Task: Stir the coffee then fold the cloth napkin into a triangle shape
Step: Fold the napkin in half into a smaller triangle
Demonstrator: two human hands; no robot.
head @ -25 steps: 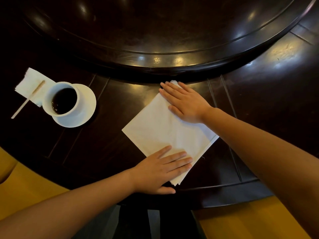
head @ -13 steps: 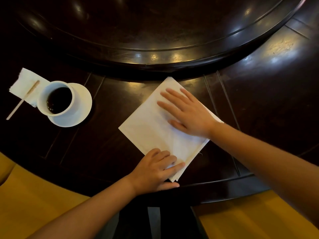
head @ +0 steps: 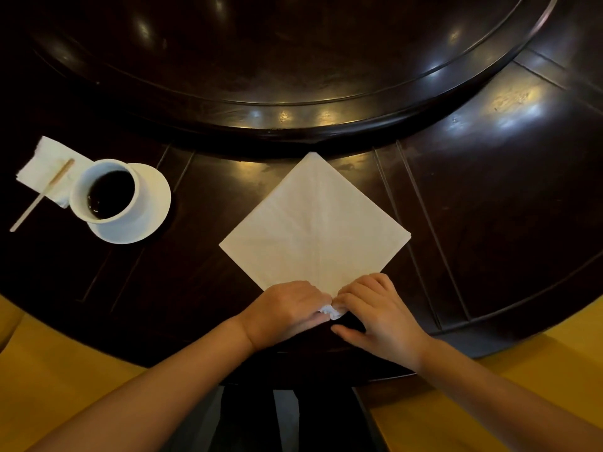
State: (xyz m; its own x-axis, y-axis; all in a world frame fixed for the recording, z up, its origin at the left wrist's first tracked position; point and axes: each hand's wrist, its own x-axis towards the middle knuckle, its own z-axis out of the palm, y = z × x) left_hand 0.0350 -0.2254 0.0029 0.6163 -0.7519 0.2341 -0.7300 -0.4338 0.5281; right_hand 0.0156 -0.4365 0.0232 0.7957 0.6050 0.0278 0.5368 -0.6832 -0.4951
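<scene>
Both the left hand (head: 287, 308) and right hand (head: 375, 308) pinch the napkin's (head: 315, 226) near corner.

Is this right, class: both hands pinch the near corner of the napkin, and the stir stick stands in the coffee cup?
Not quite. The head view shows the stir stick lying on a small tissue left of the cup, not in it. The rest holds: left hand and right hand pinch the napkin's near corner.

Both hands left the napkin's (head: 315, 230) face; left hand (head: 287, 309) and right hand (head: 378, 313) now seemingly pinch its near corner.
</scene>
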